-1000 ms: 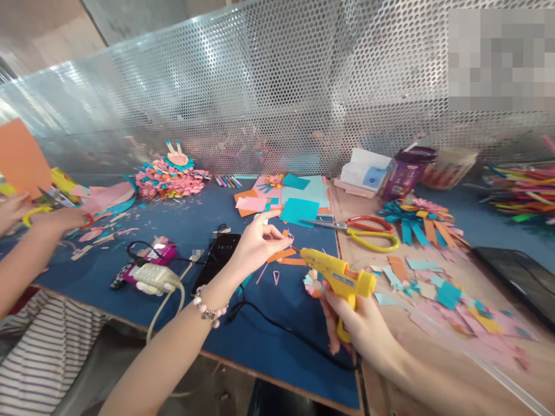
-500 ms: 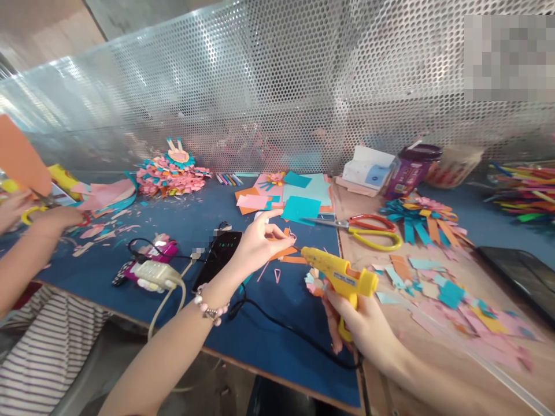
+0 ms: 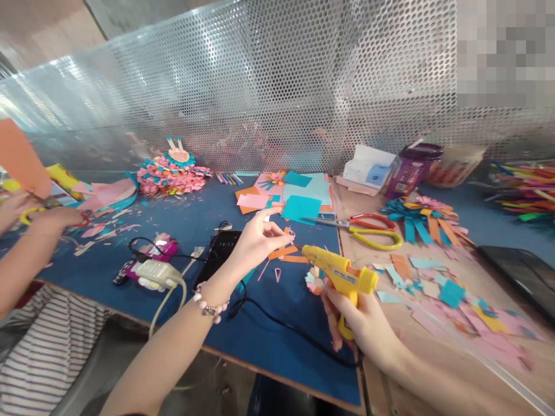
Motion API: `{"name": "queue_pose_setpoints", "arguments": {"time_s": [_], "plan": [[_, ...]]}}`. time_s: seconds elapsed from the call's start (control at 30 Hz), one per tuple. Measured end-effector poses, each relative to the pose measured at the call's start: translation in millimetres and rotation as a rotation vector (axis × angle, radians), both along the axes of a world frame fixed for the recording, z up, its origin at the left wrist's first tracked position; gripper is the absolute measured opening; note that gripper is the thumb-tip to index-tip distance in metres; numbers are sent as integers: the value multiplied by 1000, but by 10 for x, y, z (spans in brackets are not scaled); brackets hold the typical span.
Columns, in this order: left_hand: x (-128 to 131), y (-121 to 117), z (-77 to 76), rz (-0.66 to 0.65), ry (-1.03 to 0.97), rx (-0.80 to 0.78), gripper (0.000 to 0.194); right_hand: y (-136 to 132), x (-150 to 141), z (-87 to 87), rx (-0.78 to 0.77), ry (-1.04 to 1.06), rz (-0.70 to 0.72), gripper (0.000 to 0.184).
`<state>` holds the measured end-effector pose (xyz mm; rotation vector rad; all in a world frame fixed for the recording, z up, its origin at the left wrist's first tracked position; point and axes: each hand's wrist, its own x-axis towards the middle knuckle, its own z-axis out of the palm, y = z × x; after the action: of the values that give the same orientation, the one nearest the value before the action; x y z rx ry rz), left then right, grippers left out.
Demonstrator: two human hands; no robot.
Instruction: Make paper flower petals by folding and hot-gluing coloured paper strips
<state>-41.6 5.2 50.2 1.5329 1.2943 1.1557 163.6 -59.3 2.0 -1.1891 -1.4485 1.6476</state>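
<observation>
My right hand (image 3: 358, 312) is wrapped round the handle of a yellow glue gun (image 3: 332, 268), its nozzle pointing left. Just off the nozzle tip, my left hand (image 3: 264, 237) pinches a small pink paper loop (image 3: 291, 236) between thumb and fingers. Beneath these fingertips lie orange paper strips (image 3: 292, 259). A pink folded paper strip (image 3: 278, 274) rests on the blue tabletop nearby. A small paper flower (image 3: 315, 281) sits beside the glue gun, partly behind my right hand.
Scissors (image 3: 375, 231) lie beyond the glue gun, near coloured paper sheets (image 3: 301, 208). A power strip (image 3: 156, 274) and a phone (image 3: 217, 254) are left of my arm. Paper scraps (image 3: 451, 294) cover the right side. At far left, another person's hands (image 3: 47, 222) hold scissors and orange paper.
My left hand has drawn back very slightly from the nozzle, with the pink loop still pinched. The glue gun has barely moved.
</observation>
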Motion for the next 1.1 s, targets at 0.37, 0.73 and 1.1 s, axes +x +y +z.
{"name": "queue_pose_setpoints", "arguments": {"time_s": [0.37,0.73,1.1], "plan": [[-19,33,-45,18,-5,18,72,-25,-15,-2,31,-17,15,41],[-31,39,-71,-3,-12,13,73,-58,-45,70,60,21,-51,35],[-42,65,-59,59,-82,33,67,-55,-22,65,147,-36,-14,36]]}}
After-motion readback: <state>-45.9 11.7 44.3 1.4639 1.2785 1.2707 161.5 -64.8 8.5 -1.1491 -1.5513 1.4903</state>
